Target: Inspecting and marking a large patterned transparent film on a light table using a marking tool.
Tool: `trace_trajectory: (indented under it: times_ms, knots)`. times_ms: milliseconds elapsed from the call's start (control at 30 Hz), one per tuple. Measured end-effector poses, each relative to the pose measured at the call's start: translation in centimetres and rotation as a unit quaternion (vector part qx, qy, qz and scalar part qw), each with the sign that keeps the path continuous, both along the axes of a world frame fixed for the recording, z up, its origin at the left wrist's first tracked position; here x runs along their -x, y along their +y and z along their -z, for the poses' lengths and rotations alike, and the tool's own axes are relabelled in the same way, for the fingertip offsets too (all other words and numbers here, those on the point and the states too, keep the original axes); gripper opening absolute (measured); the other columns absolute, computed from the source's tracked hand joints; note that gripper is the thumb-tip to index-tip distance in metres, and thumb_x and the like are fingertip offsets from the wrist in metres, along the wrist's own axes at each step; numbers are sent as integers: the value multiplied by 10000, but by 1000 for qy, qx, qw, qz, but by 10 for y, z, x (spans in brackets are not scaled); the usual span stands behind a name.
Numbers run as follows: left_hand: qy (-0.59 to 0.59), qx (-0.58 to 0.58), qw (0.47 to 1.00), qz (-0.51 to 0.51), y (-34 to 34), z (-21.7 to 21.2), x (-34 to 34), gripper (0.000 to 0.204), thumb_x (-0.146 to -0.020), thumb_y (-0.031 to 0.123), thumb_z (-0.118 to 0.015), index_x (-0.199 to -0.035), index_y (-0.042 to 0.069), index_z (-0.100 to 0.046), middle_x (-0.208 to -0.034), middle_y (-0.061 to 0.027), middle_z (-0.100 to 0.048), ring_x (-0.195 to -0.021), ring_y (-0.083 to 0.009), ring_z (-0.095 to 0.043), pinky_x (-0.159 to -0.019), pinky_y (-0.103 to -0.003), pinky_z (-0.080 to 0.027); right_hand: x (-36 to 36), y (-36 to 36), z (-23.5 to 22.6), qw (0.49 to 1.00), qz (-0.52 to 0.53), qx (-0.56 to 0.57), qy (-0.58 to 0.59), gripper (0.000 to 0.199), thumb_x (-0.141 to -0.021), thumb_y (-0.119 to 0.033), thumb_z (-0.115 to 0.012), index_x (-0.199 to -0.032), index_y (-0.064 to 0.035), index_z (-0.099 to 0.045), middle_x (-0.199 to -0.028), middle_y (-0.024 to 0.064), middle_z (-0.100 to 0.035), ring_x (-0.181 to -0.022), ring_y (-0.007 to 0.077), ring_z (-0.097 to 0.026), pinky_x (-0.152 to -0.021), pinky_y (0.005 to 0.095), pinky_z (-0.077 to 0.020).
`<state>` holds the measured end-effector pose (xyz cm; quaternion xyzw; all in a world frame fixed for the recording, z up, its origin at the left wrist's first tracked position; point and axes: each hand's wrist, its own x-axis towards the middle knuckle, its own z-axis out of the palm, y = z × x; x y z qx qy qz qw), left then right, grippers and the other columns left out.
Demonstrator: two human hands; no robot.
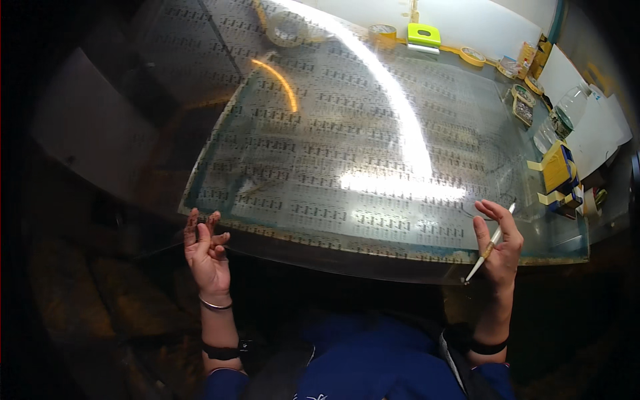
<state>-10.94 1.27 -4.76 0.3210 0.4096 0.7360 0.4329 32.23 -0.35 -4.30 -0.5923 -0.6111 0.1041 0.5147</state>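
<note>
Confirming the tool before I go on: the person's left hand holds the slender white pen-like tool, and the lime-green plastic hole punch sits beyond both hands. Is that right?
Wrong hand: the head view shows the slender white pen-like tool in the right hand, not the left hand. The lime-green plastic hole punch does sit beyond both hands.

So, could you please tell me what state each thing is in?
Left hand: fingers partly curled, grip unclear
Right hand: holding the pen-like tool
Pen-like tool: slanted
Patterned sheet: spread out, reflecting light
Hole punch: unheld
Yellow tape roll: lying flat
Bottle: labelled, fill unclear
</note>
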Motion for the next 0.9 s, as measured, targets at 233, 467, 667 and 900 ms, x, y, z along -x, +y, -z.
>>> trace_trajectory:
  times_ms: [233, 467, 667, 900]
  knots:
    - [-89, -1, 995, 53, 3, 0, -4, 320, -950, 130, -410, -1268, 129, -436, -1092, -141, -597, -710, -169, -662, -453, -117, -492, -7, 1, 6, 988, -32, 0, 153, 336, -837, -41, -598, -1147, 48, -506, -1126, 176, -573, -1054, 232, -560, -942, 313, -404]
    - [-134, -21, 988, 71, 3, 4, -3, 338, -956, 116, -383, -1293, 129, -412, -1119, -159, -581, -705, -182, -658, -470, -140, -522, -14, -4, -2, 948, -76, 6, 310, 438, -879, -84, -546, -1263, 51, -384, -1198, 225, -509, -1039, 255, -565, -902, 341, -450]
    - [-165, -48, 981, 96, 4, 9, -3, 340, -964, 115, -355, -1300, 124, -404, -1136, -170, -571, -740, -191, -663, -495, -159, -545, -15, -11, 1, 949, -93, -48, 299, 382, -859, -53, -562, -1208, 39, -438, -965, 168, -619, -843, 191, -622, -791, 318, -509]
    - [-158, -66, 980, 103, 7, 14, -1, 351, -969, 126, -341, -1316, 148, -388, -1139, -160, -572, -752, -183, -664, -502, -170, -553, -21, -18, 9, 948, -119, -96, 280, 310, -838, -24, -578, -1132, 15, -487, -872, 146, -636, -774, 175, -628, -708, 296, -537]
